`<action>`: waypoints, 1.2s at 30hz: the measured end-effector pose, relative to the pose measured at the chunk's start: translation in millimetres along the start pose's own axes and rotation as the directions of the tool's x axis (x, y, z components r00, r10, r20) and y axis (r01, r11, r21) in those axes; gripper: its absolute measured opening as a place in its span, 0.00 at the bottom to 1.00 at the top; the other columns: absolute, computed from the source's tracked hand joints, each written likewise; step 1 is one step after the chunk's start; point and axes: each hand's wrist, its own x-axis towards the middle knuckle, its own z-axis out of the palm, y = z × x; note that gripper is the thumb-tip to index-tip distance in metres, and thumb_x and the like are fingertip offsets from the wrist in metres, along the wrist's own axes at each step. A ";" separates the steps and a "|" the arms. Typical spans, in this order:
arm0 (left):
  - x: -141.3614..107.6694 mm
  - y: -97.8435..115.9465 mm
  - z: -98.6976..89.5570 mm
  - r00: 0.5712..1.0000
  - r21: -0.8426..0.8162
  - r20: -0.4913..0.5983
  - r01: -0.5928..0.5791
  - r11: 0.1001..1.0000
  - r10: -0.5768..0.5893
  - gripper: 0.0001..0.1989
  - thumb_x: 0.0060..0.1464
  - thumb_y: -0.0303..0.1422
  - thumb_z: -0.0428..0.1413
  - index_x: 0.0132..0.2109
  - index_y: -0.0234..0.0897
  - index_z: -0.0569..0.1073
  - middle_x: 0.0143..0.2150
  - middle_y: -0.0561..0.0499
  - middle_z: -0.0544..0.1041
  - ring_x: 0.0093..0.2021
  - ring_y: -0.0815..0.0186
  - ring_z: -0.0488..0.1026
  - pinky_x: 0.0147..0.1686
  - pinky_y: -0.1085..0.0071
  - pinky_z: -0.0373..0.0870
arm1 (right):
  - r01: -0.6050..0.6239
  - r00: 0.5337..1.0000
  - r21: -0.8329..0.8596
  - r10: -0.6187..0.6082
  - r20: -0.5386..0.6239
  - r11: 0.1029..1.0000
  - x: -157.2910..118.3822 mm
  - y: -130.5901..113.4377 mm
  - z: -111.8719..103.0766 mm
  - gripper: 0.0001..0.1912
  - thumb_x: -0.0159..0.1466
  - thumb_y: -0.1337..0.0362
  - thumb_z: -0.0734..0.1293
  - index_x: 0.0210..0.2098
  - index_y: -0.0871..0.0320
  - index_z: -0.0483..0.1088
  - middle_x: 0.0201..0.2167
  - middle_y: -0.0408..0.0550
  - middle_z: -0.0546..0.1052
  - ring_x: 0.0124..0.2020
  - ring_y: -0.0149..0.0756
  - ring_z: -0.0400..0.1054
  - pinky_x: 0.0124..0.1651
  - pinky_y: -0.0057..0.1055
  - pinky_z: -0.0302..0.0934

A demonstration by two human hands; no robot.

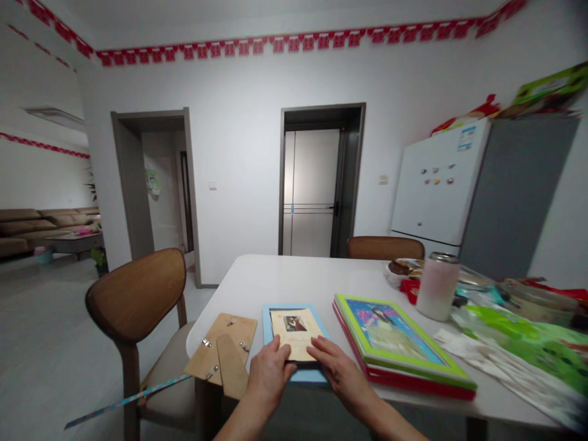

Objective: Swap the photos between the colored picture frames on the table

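A cream card point(294, 340) with a small dark picture on it lies over the light-blue photo frame point(267, 324) at the table's near edge. My left hand point(270, 372) grips the card's lower left edge, thumb and fingers bent around it. On the lower right edge my right hand point(339, 371) holds the card, its fingers laid together over the border. A dark strip shows beneath the card's lower edge. Left of the frame is a brown backing board point(239, 327) with metal clips and a stand leg point(228, 361), partly overhanging the table.
Stacked picture frames point(399, 334), green over red, lie right of my hands. Beyond them are a pink-white tumbler point(437, 288), a green plastic package point(528, 343) and white tissues point(468, 352). A wooden chair point(142, 294) stands at left, with a patterned strip point(128, 399) below it.
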 end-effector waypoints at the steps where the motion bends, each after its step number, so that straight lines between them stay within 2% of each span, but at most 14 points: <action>1: 0.2 -0.1 -1.0 1.000 0.000 0.000 -0.001 1.000 0.001 0.13 0.50 0.33 0.51 0.44 0.45 0.67 0.52 0.52 0.65 0.46 0.66 0.66 0.44 0.73 0.62 | 0.004 1.000 -0.001 -0.004 -0.009 1.000 -1.0 0.7 0.3 0.18 0.59 0.68 0.55 0.47 0.55 0.66 0.50 0.53 0.66 0.54 0.40 0.55 0.53 0.43 0.54; 9: -1.6 4.7 -10.7 0.999 -0.021 0.030 0.041 0.999 -0.040 0.18 0.51 0.31 0.49 0.50 0.48 0.61 0.56 0.54 0.60 0.48 0.66 0.65 0.45 0.74 0.60 | 0.047 0.982 -0.015 -0.049 -0.185 0.999 -7.1 6.5 6.6 0.20 0.57 0.72 0.54 0.47 0.54 0.65 0.50 0.52 0.67 0.55 0.40 0.54 0.52 0.44 0.55; 12: -2.0 5.4 -11.2 0.997 -0.040 0.042 0.062 0.997 -0.060 0.20 0.50 0.32 0.50 0.51 0.47 0.60 0.57 0.53 0.58 0.48 0.65 0.65 0.45 0.74 0.60 | 0.030 0.989 0.001 -0.030 -0.143 1.000 -3.9 2.2 4.4 0.19 0.57 0.71 0.54 0.46 0.56 0.66 0.49 0.53 0.67 0.54 0.40 0.55 0.52 0.44 0.56; 16: -0.3 4.1 -9.6 0.995 -0.042 0.068 0.074 0.996 -0.071 0.15 0.49 0.32 0.50 0.47 0.45 0.64 0.56 0.53 0.59 0.48 0.66 0.64 0.46 0.74 0.59 | 0.005 0.999 0.033 -0.004 -0.046 0.999 1.0 -5.1 1.0 0.20 0.56 0.73 0.55 0.46 0.56 0.66 0.50 0.53 0.66 0.55 0.40 0.54 0.54 0.45 0.52; 19: 2.0 3.3 -8.3 0.992 -0.019 0.090 0.092 0.996 -0.090 0.14 0.49 0.35 0.51 0.45 0.44 0.65 0.57 0.52 0.58 0.49 0.65 0.63 0.46 0.73 0.59 | -0.004 1.000 0.044 0.005 -0.015 0.999 1.9 -7.0 1.8 0.22 0.54 0.73 0.56 0.47 0.57 0.65 0.51 0.54 0.65 0.56 0.41 0.52 0.55 0.46 0.50; 25: 5.8 4.2 -7.9 0.993 0.022 0.096 0.067 0.998 -0.069 0.12 0.49 0.36 0.51 0.42 0.42 0.67 0.56 0.50 0.60 0.49 0.63 0.63 0.45 0.70 0.60 | -0.022 0.999 0.028 0.023 -0.032 0.999 -1.4 -4.9 5.5 0.20 0.55 0.71 0.56 0.47 0.59 0.66 0.51 0.56 0.65 0.56 0.42 0.52 0.55 0.45 0.51; 32: 3.5 5.1 -9.7 0.994 -0.004 0.067 0.081 0.997 -0.080 0.12 0.49 0.34 0.51 0.44 0.43 0.66 0.54 0.51 0.62 0.49 0.65 0.64 0.45 0.73 0.59 | 0.085 0.996 0.069 -0.084 -0.019 0.994 -0.4 -4.8 -1.6 0.18 0.59 0.68 0.54 0.47 0.56 0.65 0.50 0.53 0.66 0.56 0.40 0.52 0.54 0.45 0.52; 36: -0.3 2.9 -8.6 0.998 -0.032 0.023 0.055 0.998 -0.054 0.12 0.50 0.33 0.51 0.43 0.44 0.67 0.54 0.52 0.62 0.49 0.66 0.63 0.45 0.74 0.59 | 0.115 0.993 0.086 -0.110 -0.052 0.990 -4.8 -2.9 -3.0 0.18 0.60 0.67 0.54 0.48 0.55 0.64 0.50 0.52 0.66 0.56 0.38 0.52 0.54 0.43 0.53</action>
